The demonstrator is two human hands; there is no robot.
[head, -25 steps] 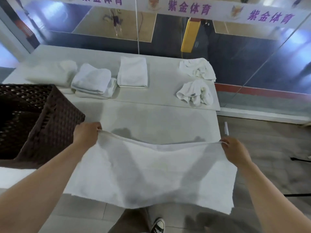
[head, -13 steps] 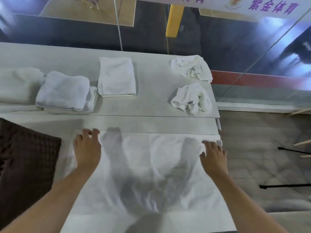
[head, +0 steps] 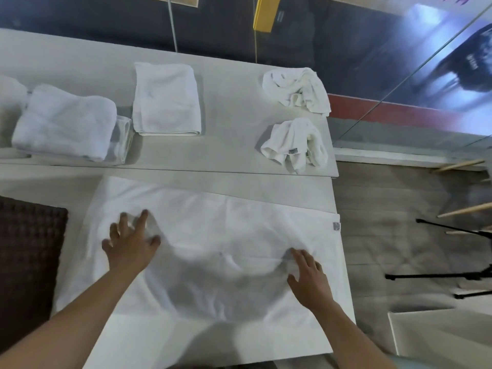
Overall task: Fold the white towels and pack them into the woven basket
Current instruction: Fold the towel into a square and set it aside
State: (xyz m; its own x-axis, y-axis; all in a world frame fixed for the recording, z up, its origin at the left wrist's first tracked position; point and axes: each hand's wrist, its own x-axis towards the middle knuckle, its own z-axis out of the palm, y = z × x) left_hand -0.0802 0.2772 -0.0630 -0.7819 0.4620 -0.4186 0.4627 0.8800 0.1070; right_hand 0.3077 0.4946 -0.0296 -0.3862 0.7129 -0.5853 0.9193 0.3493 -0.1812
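Fingers (head: 142,217) of the left hand (head: 130,246) are spread apart and nearly straight. They press flat on the large white towel (head: 226,230), and a small ridge of cloth rises between thumb and forefinger. On the right hand (head: 308,278) the fingers are also apart and straight, laid on the cloth. Neither hand grips anything.

This towel lies opened on the near part of the pale, smooth table (head: 234,161). It has soft wrinkles between the two hands, and a small grey label (head: 336,226) at its right edge, close to the table's edge. Both forearms cover part of its near half.

Just beside the towel on the left stands the woven basket (head: 29,257), dark brown with a knobbly weave (only part of it shows, so I cannot tell what is inside).

On the far part of the table, well apart from the hands, a thick stack of folded towels (head: 64,121) sits at the left. Near it lies one flat folded towel (head: 166,99), a neat rectangle. At the far right a crumpled towel (head: 295,89) lies in a loose heap, and a second crumpled towel (head: 292,145) lies nearer.

Beyond the table's right edge are a grey wooden floor (head: 386,249) and thin black tripod legs (head: 452,275). Behind the table stands a yellow post (head: 266,12).
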